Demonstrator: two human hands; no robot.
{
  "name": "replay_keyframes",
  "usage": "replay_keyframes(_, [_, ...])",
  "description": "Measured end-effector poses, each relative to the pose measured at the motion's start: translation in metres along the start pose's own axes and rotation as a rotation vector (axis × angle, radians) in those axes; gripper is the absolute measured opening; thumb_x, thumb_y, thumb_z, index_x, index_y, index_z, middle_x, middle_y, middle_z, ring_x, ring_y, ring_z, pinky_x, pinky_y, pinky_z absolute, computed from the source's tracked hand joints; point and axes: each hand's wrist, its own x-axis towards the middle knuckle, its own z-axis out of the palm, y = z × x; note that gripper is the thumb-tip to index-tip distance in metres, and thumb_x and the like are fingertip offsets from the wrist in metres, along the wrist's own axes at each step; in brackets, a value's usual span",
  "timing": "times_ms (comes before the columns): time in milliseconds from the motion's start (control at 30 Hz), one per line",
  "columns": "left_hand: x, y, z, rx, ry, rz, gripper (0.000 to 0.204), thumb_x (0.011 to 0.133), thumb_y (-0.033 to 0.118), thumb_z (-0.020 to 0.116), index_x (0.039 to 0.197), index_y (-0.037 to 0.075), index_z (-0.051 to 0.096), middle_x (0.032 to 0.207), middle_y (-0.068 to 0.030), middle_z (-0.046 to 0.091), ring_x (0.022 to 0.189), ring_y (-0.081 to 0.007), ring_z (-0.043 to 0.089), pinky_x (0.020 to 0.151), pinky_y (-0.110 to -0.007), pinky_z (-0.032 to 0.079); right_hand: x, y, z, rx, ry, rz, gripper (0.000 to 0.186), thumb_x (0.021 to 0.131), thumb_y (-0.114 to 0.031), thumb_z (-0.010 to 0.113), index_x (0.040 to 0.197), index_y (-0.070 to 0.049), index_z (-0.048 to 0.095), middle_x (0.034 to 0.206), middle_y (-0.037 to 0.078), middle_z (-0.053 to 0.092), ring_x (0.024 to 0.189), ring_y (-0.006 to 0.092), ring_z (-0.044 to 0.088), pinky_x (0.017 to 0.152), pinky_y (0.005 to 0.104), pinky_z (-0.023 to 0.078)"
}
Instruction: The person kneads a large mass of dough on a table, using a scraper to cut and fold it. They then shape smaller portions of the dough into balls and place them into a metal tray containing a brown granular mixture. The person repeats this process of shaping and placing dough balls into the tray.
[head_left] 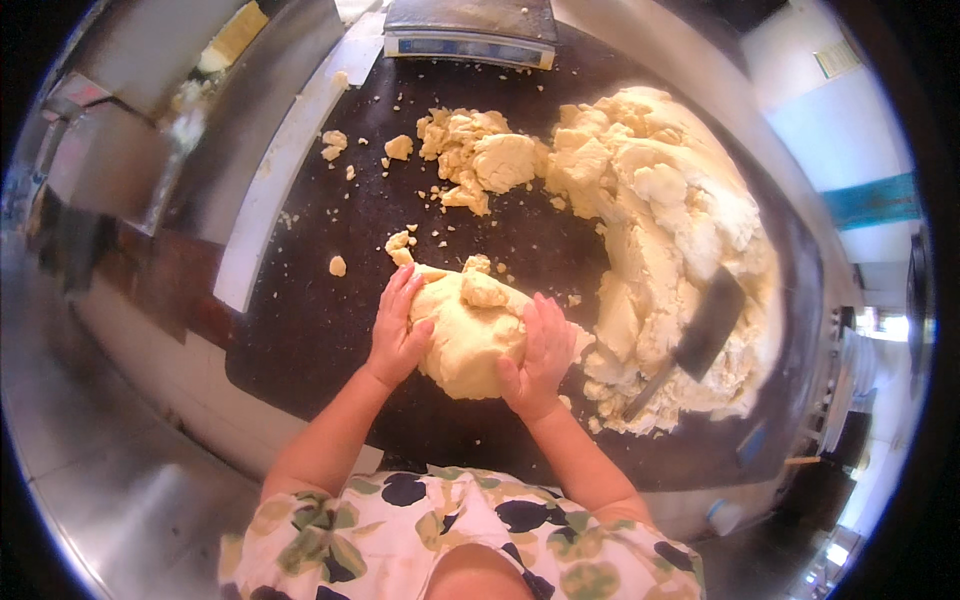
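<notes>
Between my two hands sits a rounded lump of pale yellow dough (463, 338) on the dark tabletop (320, 330). My left hand (400, 325) presses its left side, and my right hand (540, 350) is curved round its right side. A smaller piece of dough (484, 289) rests on top of the lump. Just beyond my left fingers are a few crumbs of dough (400, 246). To the right spreads a big mass of dough (650, 220), with white, floury-looking patches. A scraper with a dark, wide blade (712, 325) lies on this mass, its handle angled down to the left.
A scale (470, 50) stands at the far edge of the table. Nearer than it is a broken heap of dough (485, 155) with scattered crumbs. A long white strip (280, 180) runs along the left edge. A small blue item (752, 443) lies at the right near corner.
</notes>
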Motion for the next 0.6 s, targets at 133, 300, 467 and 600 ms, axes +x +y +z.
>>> replay_keyframes(133, [0.012,-0.005,0.023,0.11,0.11,-0.055,0.058,0.087,0.029,0.058,0.139,0.004,0.048,0.151,-0.0189,0.038,0.143,-0.0358,0.029,0.117,-0.048,0.017,0.033,0.018,0.014,0.016,-0.075,0.051,0.065,0.096,-0.056,0.042,0.136,-0.005,0.051,0.139,0.019,0.051,0.129,0.0384,0.046,0.105,0.0509,0.033])
replay_keyframes(300, [0.072,-0.033,0.046,0.29,0.201,-0.172,0.047,0.09,0.036,0.057,0.13,0.009,0.058,0.145,-0.016,0.045,0.141,-0.0342,0.031,0.114,-0.05,0.018,0.098,0.058,0.045,0.147,-0.292,0.376,0.064,0.097,-0.055,0.04,0.133,-0.005,0.055,0.136,0.021,0.054,0.126,0.0377,0.05,0.105,0.0475,0.037])
replay_keyframes(467, [0.124,-0.044,0.055,0.33,0.239,-0.337,0.037,0.089,0.046,0.06,0.106,0.015,0.072,0.126,-0.0066,0.062,0.125,-0.0269,0.048,0.104,-0.046,0.03,0.163,0.098,0.081,0.301,-0.507,0.527,0.058,0.1,-0.048,0.037,0.127,-0.002,0.06,0.127,0.019,0.061,0.123,0.0349,0.053,0.105,0.0395,0.04])
replay_keyframes(600, [0.136,-0.041,0.056,0.32,0.243,-0.272,0.036,0.09,0.046,0.058,0.104,0.016,0.072,0.121,-0.0032,0.066,0.12,-0.0249,0.055,0.1,-0.044,0.037,0.159,0.125,0.104,0.472,-0.464,0.528,0.059,0.101,-0.047,0.036,0.126,0.001,0.06,0.131,0.018,0.06,0.125,0.0336,0.053,0.106,0.0384,0.039])
